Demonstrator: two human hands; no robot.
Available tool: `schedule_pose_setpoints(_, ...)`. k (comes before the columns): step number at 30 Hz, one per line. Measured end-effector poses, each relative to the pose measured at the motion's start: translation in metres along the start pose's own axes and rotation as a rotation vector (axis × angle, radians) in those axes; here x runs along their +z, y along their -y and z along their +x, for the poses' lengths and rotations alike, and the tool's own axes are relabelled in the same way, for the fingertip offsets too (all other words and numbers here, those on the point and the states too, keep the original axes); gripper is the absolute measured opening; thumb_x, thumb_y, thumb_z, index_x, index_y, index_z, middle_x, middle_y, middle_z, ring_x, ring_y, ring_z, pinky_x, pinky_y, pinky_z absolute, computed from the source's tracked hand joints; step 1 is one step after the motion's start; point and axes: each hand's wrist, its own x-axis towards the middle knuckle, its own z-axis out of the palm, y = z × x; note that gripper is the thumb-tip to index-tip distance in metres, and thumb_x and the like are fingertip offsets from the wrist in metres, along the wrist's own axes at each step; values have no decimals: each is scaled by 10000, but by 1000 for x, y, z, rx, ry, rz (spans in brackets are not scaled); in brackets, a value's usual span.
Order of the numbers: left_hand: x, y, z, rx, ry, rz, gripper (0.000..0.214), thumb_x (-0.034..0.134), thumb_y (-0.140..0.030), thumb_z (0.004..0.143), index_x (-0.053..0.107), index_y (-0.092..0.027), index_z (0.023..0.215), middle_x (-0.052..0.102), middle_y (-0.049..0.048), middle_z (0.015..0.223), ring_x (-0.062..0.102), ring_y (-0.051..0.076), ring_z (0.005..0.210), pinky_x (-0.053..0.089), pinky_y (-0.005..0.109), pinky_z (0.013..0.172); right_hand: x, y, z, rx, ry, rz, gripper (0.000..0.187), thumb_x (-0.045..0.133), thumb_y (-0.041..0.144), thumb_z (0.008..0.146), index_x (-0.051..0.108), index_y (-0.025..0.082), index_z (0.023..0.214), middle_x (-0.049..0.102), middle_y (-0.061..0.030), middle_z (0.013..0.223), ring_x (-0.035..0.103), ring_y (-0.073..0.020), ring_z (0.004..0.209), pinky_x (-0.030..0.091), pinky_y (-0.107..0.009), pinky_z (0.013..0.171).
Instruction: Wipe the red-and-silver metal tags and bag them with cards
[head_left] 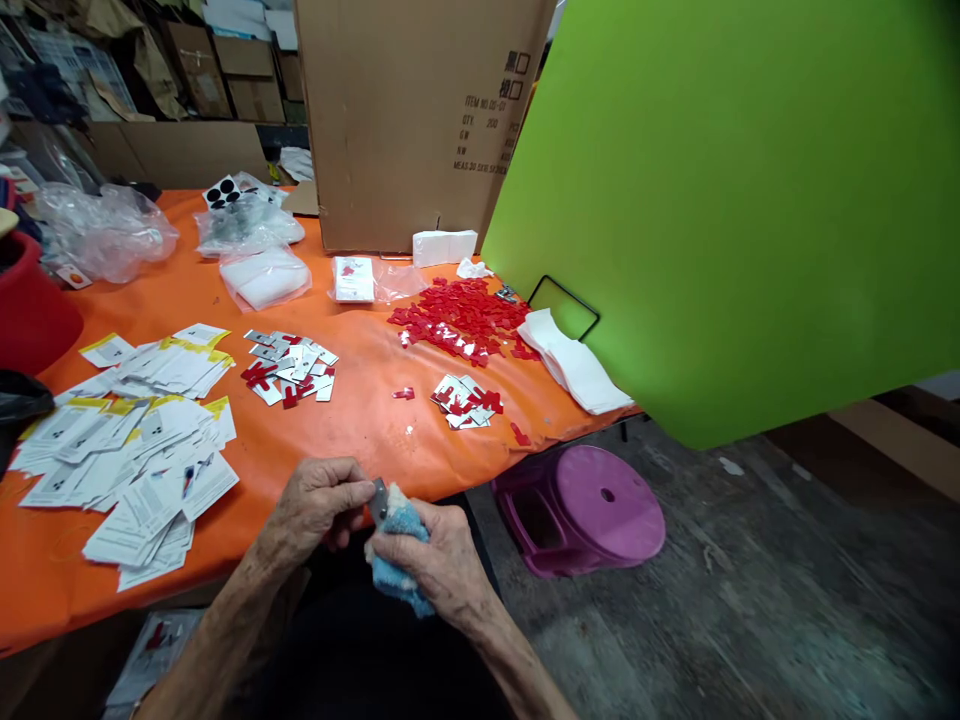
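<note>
**Q:** How are the hands posed?
**A:** Both forearms rise from the lower edge and meet just before the near edge of the orange table. The left hand is curled, with thumb and fingertips pinching a small metal plate.

**Q:** And the right?
**A:** The right hand lies knuckles-up, its fingers closed around a blue cloth pressed against the plate.

**Q:** Where is the plate?
**A:** Roughly upright between the two hands, just off the table edge, above the lap.

**Q:** What surrounds them?
**A:** Paper cards lie to the left and heaps of similar plates beyond. A purple stool stands on the floor to the right.
</note>
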Motion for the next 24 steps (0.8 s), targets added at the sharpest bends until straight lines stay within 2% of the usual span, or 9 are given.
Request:
schedule_pose_setpoints(5,-63,-41,29,149,-309,105,222,596,-358,662,533,-160,584,508,-31,452,431,94,337,331,213,347,-30,-5,-8,47,-72,45,114,581,235,619,606,132,576,594,-19,538,448,-87,434,341,-204,412)
schedule_pose_setpoints(8,-96,-70,55,111,-539,611,202,509,-304,736,536,-156,602,538,-10,502,479,115,436,399,236,457,-73,-4,0,-60,-188,-147,205,596,337,677,665,144,680,638,-25,611,503,-112,470,375,-221,437)
schedule_pose_setpoints(10,-98,-84,72,69,-698,981,170,518,-265,732,563,-142,624,597,41,599,552,180,607,452,312,594,-105,-5,9,-240,-322,-436,197,573,322,708,693,176,765,684,-35,768,601,-163,652,459,-259,597)
schedule_pose_setpoints(12,-79,-89,88,194,-786,1183,174,489,-246,768,611,-123,746,645,102,796,573,234,764,452,392,708,-133,-6,17,-403,-458,-735,231,521,251,721,696,203,865,686,-52,976,613,-210,880,458,-314,792)
schedule_pose_setpoints(14,-43,-88,106,424,-648,1251,240,462,-252,810,629,-119,918,641,120,956,577,226,818,445,385,768,-152,-9,24,-461,-539,-1019,287,482,188,721,683,212,925,661,-59,1075,570,-231,992,420,-344,871)
schedule_pose_setpoints(17,20,-80,140,676,-148,1217,240,499,-199,791,641,-140,976,632,97,1019,550,211,935,425,332,837,-166,-7,32,-413,-481,-1323,242,457,155,748,665,202,864,667,-60,974,546,-216,941,409,-307,821)
schedule_pose_setpoints(19,53,-73,167,771,70,1205,292,505,-143,771,625,-140,1038,613,95,1067,524,203,973,401,328,884,-169,1,39,-356,-392,-1429,195,455,154,762,643,197,788,654,-53,878,542,-191,869,395,-265,746)
schedule_pose_setpoints(21,75,-66,190,794,176,1212,284,514,-134,759,635,-144,1015,617,87,1037,514,205,972,399,321,875,-172,13,48,-290,-302,-1479,174,458,149,761,626,188,738,641,-49,829,540,-170,809,363,-244,672)
schedule_pose_setpoints(24,88,-57,211,785,228,1215,230,506,-167,761,659,-142,930,613,102,981,504,231,956,404,338,828,-179,30,67,-224,-191,-1440,162,469,163,762,617,172,696,636,-49,773,530,-139,702,309,-242,589)
